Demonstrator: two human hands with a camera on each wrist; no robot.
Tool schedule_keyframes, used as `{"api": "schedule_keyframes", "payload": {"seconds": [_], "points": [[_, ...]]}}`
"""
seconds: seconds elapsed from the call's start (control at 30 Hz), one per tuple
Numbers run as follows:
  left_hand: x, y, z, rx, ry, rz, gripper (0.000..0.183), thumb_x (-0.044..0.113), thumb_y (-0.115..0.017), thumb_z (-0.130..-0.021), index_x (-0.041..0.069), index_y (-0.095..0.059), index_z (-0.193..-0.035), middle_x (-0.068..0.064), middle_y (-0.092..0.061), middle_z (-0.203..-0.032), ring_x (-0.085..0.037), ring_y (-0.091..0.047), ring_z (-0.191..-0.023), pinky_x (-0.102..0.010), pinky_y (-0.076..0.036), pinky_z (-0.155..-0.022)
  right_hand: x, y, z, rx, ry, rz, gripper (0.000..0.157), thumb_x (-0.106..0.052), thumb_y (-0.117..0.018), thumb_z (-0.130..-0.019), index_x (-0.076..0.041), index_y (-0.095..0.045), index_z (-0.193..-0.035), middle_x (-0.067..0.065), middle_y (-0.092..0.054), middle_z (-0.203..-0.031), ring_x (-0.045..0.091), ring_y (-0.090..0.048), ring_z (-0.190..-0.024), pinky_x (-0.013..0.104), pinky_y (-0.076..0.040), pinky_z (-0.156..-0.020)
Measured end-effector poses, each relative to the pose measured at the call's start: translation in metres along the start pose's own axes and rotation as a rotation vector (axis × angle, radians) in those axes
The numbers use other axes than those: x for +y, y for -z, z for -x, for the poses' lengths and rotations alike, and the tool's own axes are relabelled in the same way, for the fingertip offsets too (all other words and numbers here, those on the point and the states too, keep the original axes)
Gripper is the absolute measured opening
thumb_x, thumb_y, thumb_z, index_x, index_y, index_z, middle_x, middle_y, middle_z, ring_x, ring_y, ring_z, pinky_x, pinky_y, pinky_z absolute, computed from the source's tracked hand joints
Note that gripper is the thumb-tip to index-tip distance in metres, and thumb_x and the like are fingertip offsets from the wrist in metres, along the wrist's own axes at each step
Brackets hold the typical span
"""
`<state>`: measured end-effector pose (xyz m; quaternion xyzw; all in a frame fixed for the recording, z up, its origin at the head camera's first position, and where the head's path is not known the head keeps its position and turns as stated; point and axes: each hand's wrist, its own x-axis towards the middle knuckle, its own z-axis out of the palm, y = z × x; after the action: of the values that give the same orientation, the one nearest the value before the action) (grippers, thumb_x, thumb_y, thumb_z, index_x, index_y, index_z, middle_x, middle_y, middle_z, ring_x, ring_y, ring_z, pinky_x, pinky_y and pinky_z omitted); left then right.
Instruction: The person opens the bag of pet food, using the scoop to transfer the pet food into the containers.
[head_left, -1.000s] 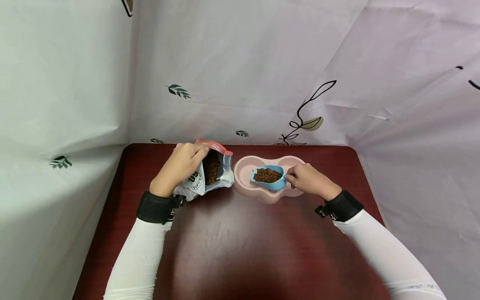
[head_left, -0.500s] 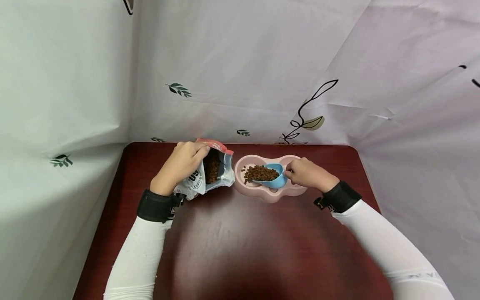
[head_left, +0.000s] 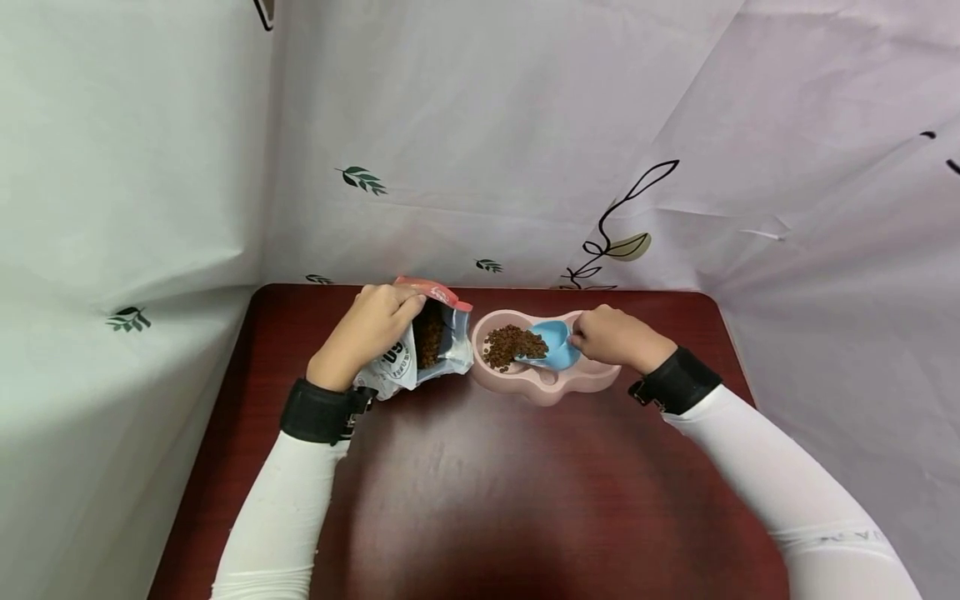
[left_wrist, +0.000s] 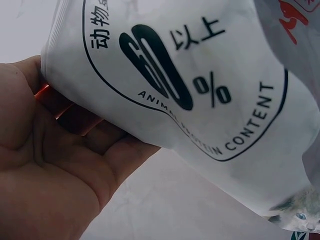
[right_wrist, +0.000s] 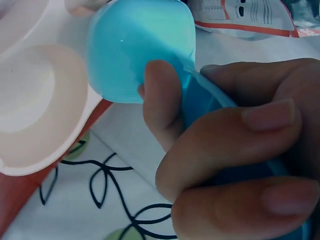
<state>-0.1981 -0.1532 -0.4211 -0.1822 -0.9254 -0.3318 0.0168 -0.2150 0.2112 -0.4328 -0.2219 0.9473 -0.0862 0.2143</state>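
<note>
My left hand [head_left: 372, 327] grips the top edge of an open bag of pet food [head_left: 395, 364], whose mouth faces right and shows brown kibble [head_left: 430, 333] inside. Printed lettering and a kitten picture mark the bag [left_wrist: 200, 100] in the left wrist view. With curled fingers, my right hand [head_left: 617, 335] holds the handle of a blue scoop [head_left: 557, 343], tilted to the left over a pink double pet bowl [head_left: 543, 393]. Kibble [head_left: 504, 345] lies in the bowl's left hollow and at the scoop's lip. Fingers [right_wrist: 225, 145] wrap the handle in the right wrist view.
Everything stands near the back edge of a dark red table [head_left: 480, 500]. White patterned cloth [head_left: 465, 150] hangs behind it and along both sides. The bag sits just left of the bowl.
My right hand has tipped the scoop and drawn it slightly right and back; kibble has slid from it into the bowl's left hollow. The left hand keeps its grip on the bag.
</note>
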Motion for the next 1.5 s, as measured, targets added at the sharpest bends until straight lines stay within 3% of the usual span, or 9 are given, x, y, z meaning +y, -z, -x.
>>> {"api": "schedule_keyframes", "payload": {"seconds": [0.3,0.57,0.87,0.93,1.03,1.1,1.17,1.33,1.5], "points": [[0.001,-0.001,0.0,-0.002,-0.008,0.0,0.047,0.018,-0.05,-0.105,0.018,-0.035,-0.061,0.005,-0.026,-0.06,-0.015,-0.027,-0.057,-0.033,-0.029,-0.058,-0.019,0.01,0.006,0.053,-0.011,0.146,0.029,-0.018,-0.065,-0.099,-0.012,-0.057,-0.072,0.001,-0.04,-0.064,0.017,-0.045,-0.053,0.031,-0.037,-0.05],[0.003,-0.002,0.0,-0.008,-0.011,-0.005,0.046,0.018,-0.049,-0.106,0.018,-0.037,-0.062,0.005,-0.027,-0.061,-0.015,-0.028,-0.057,-0.033,-0.03,-0.058,-0.026,0.008,0.018,0.165,0.009,0.249,0.015,-0.016,-0.066,-0.096,-0.01,-0.064,-0.083,0.003,-0.053,-0.065,0.019,-0.049,-0.053,0.035,-0.042,-0.049],[0.007,-0.004,0.001,-0.017,-0.009,-0.01,0.04,0.021,-0.048,-0.106,0.017,-0.049,-0.067,0.004,-0.029,-0.061,-0.016,-0.03,-0.057,-0.034,-0.032,-0.058,-0.017,-0.004,0.032,0.287,0.086,0.02,0.021,-0.022,-0.065,-0.101,-0.005,-0.072,-0.113,0.0,-0.056,-0.071,0.012,-0.044,-0.056,0.031,-0.04,-0.055],[0.007,-0.004,0.001,-0.019,-0.031,0.013,0.035,0.018,-0.046,-0.106,0.017,-0.066,-0.077,0.006,-0.049,-0.066,-0.015,-0.033,-0.059,-0.033,-0.036,-0.064,-0.017,-0.009,0.036,0.319,0.106,-0.023,0.016,-0.023,-0.065,-0.102,-0.008,-0.071,-0.106,-0.001,-0.053,-0.072,0.01,-0.045,-0.057,0.03,-0.042,-0.058],[0.006,-0.004,0.003,-0.027,-0.028,0.022,0.033,0.015,-0.045,-0.106,0.017,-0.072,-0.087,0.004,-0.053,-0.069,-0.015,-0.034,-0.059,-0.032,-0.037,-0.066,-0.019,-0.013,0.041,0.36,0.155,-0.083,0.011,-0.022,-0.065,-0.102,-0.012,-0.069,-0.098,-0.003,-0.056,-0.079,0.007,-0.048,-0.06,0.029,-0.045,-0.062],[0.005,-0.003,0.004,-0.029,-0.019,0.019,0.032,0.016,-0.046,-0.106,0.017,-0.073,-0.089,0.004,-0.052,-0.067,-0.015,-0.034,-0.059,-0.033,-0.037,-0.065,-0.022,-0.014,0.044,0.373,0.183,-0.119,0.01,-0.021,-0.065,-0.102,-0.014,-0.068,-0.096,-0.004,-0.056,-0.078,0.006,-0.047,-0.059,0.028,-0.045,-0.062],[0.005,-0.003,0.005,-0.025,0.0,-0.002,0.033,0.019,-0.048,-0.106,0.015,-0.063,-0.077,0.003,-0.031,-0.061,-0.016,-0.031,-0.057,-0.033,-0.033,-0.059,-0.025,-0.013,0.048,0.382,0.2,-0.134,0.009,-0.02,-0.066,-0.101,-0.015,-0.068,-0.094,-0.006,-0.053,-0.075,0.005,-0.045,-0.058,0.026,-0.044,-0.06],[0.004,-0.003,0.004,-0.02,0.001,-0.006,0.036,0.02,-0.048,-0.106,0.015,-0.056,-0.072,0.004,-0.027,-0.06,-0.016,-0.028,-0.056,-0.033,-0.03,-0.056,-0.033,-0.008,0.061,0.413,0.215,-0.105,0.012,-0.019,-0.068,-0.1,-0.015,-0.065,-0.09,-0.008,-0.045,-0.067,0.004,-0.041,-0.057,0.024,-0.04,-0.058],[0.005,-0.003,0.003,-0.041,0.022,0.009,0.035,0.022,-0.048,-0.108,0.015,-0.06,-0.076,0.005,-0.025,-0.058,-0.016,-0.027,-0.052,-0.034,-0.03,-0.055,-0.043,-0.003,0.07,0.478,0.287,-0.064,0.008,-0.019,-0.071,-0.098,-0.015,-0.068,-0.092,-0.01,-0.055,-0.074,0.004,-0.047,-0.064,0.026,-0.047,-0.063]]}}
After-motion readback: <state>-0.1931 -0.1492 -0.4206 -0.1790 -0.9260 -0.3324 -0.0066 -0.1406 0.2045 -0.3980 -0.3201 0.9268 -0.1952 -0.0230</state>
